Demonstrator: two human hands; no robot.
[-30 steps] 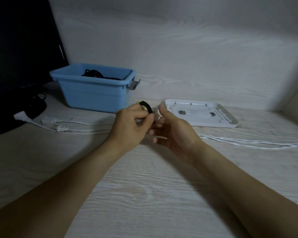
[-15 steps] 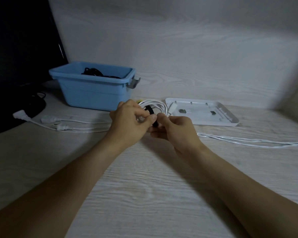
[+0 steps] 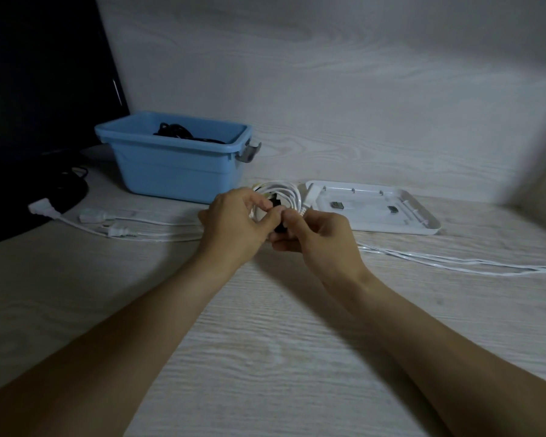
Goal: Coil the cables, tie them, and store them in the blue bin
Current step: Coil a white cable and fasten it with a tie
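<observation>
Hands are meeting at the middle of my view, just above the pale wood-grain desk point(image 3: 265, 357). My left hand point(image 3: 237, 220) is pinching a coiled white cable point(image 3: 284, 192) with thumb and curled fingers, and my right hand point(image 3: 320, 233) is pinching a black tie point(image 3: 279, 229) wrapped round the near side of that coil, its fingers curled in tight. The coil is standing roughly upright as a loop, its open face turned toward me, its top arc rising above my knuckles toward twelve o'clock. At ten o'clock from the hands the blue bin point(image 3: 174, 167) is sitting with its long side running left to right, and a dark cable bundle point(image 3: 177, 134) is lying inside. At two o'clock a white lid point(image 3: 423, 220) is lying flat, touching nothing I am holding. Loose white cords point(image 3: 454, 261) are trailing off toward three o'clock, and more plugs and cords point(image 3: 117, 230) are stretching toward nine o'clock. A dark monitor point(image 3: 44, 74) is looming at ten o'clock, and a pale grained wall point(image 3: 328, 89) is closing the back.
</observation>
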